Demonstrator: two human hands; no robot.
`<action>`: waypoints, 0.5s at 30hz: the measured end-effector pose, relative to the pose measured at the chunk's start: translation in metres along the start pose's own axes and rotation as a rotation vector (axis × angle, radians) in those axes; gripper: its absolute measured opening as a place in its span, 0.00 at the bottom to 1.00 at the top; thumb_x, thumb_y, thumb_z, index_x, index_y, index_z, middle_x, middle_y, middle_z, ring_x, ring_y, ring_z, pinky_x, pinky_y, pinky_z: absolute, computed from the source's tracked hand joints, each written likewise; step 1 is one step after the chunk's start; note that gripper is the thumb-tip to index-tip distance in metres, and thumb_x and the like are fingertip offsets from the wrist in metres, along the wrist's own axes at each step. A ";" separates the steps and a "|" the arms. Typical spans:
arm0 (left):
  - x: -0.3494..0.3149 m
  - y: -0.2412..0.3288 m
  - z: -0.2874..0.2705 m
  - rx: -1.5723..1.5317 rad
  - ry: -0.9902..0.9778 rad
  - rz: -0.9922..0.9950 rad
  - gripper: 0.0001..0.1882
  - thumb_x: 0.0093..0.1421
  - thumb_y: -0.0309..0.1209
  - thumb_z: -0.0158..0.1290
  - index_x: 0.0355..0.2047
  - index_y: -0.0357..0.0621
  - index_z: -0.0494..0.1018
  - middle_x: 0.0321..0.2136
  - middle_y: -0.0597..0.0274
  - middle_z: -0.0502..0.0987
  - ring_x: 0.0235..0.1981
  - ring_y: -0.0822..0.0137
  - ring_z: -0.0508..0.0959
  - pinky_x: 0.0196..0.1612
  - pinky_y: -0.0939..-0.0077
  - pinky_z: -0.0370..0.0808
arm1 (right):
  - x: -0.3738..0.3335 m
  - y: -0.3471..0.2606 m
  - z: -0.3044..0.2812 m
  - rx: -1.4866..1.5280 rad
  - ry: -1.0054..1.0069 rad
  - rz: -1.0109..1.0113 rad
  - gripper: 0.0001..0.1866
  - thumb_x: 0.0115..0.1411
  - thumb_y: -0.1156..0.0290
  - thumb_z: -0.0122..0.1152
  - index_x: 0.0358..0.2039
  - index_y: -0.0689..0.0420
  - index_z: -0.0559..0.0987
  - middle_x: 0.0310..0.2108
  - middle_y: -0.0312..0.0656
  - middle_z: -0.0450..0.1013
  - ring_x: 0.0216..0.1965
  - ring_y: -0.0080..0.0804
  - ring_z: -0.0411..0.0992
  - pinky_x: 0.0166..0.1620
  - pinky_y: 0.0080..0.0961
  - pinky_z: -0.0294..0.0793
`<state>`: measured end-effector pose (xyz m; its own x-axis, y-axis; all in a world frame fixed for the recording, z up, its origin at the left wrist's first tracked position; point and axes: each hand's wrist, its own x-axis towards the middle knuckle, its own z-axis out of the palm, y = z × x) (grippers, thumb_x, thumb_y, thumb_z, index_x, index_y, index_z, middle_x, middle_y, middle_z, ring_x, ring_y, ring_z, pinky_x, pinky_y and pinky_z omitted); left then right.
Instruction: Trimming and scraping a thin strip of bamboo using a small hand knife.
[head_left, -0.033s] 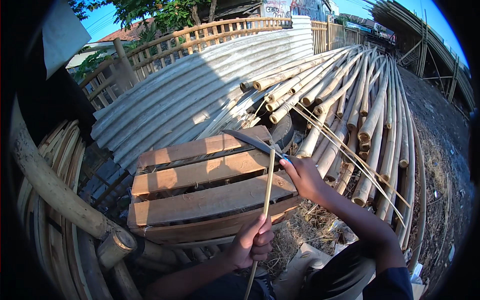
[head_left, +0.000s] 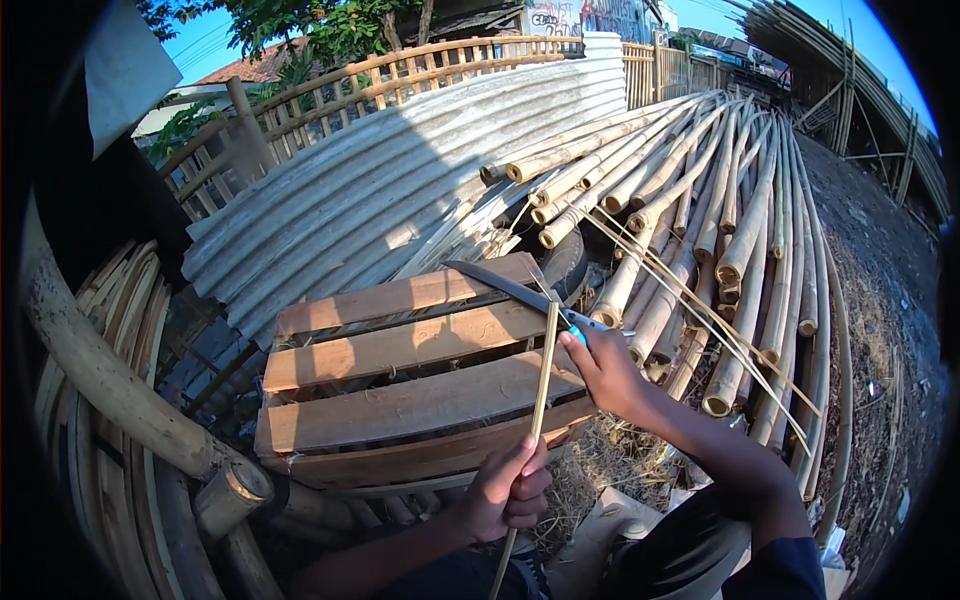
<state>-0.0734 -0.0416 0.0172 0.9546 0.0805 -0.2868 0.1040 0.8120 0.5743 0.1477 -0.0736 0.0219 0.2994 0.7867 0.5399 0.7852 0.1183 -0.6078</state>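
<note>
My left hand [head_left: 515, 490] is wrapped round a thin bamboo strip [head_left: 543, 390], which stands nearly upright and leans a little right at its top. My right hand [head_left: 608, 370] grips a large knife by its blue handle, thumb along the near side. The knife's dark, curved blade [head_left: 500, 284] points up and left across a slatted wooden bench [head_left: 400, 412]. Close to the handle, the blade lies by the strip's upper end; whether they touch I cannot tell.
Long bamboo poles [head_left: 740, 250] lie piled at the right, with thin split strips [head_left: 705, 318] across them. Corrugated sheeting [head_left: 400, 190] leans behind the bench. A thick bamboo pole [head_left: 120, 385] and split bamboo [head_left: 125, 500] stand at left. A tyre [head_left: 568, 262] sits behind the bench.
The strip's top has shifted slightly right. My right hand has turned and moved a little down, so more of the knife's handle shows. My left hand keeps its grip.
</note>
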 end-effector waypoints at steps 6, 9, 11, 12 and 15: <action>-0.001 0.006 0.008 0.024 -0.032 0.042 0.18 0.67 0.47 0.35 0.24 0.52 0.57 0.12 0.75 0.49 0.10 0.82 0.45 0.13 0.84 0.43 | 0.000 -0.009 -0.007 0.303 -0.031 0.309 0.22 0.63 0.57 0.46 0.22 0.64 0.66 0.13 0.45 0.58 0.17 0.36 0.52 0.23 0.30 0.57; 0.004 0.008 -0.001 0.071 0.037 0.103 0.19 0.66 0.50 0.36 0.23 0.52 0.58 0.12 0.75 0.49 0.10 0.81 0.44 0.13 0.83 0.42 | -0.010 -0.005 -0.010 0.502 0.042 0.221 0.22 0.63 0.57 0.46 0.22 0.64 0.66 0.12 0.42 0.56 0.18 0.31 0.49 0.23 0.27 0.56; 0.004 0.006 -0.004 0.077 0.024 0.109 0.19 0.66 0.50 0.35 0.24 0.52 0.58 0.12 0.75 0.49 0.10 0.81 0.45 0.13 0.84 0.42 | -0.012 -0.004 -0.012 0.260 -0.043 -0.051 0.22 0.62 0.56 0.48 0.22 0.64 0.67 0.12 0.43 0.58 0.16 0.34 0.53 0.22 0.29 0.57; 0.003 0.004 -0.002 0.129 0.048 0.119 0.19 0.66 0.49 0.35 0.24 0.52 0.57 0.12 0.75 0.49 0.10 0.81 0.46 0.13 0.84 0.42 | -0.012 -0.004 -0.013 0.019 -0.125 -0.319 0.22 0.61 0.56 0.50 0.21 0.63 0.67 0.11 0.44 0.60 0.14 0.38 0.57 0.21 0.31 0.58; 0.000 0.001 0.003 0.260 0.101 0.140 0.18 0.66 0.49 0.34 0.25 0.52 0.56 0.13 0.76 0.49 0.10 0.82 0.47 0.13 0.85 0.43 | -0.002 0.001 -0.011 -0.019 -0.071 -0.218 0.21 0.56 0.53 0.56 0.19 0.58 0.71 0.09 0.45 0.63 0.13 0.47 0.66 0.18 0.37 0.63</action>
<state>-0.0725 -0.0420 0.0203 0.9335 0.2486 -0.2584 0.0540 0.6148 0.7868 0.1537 -0.0814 0.0266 0.0829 0.7848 0.6142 0.8376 0.2791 -0.4697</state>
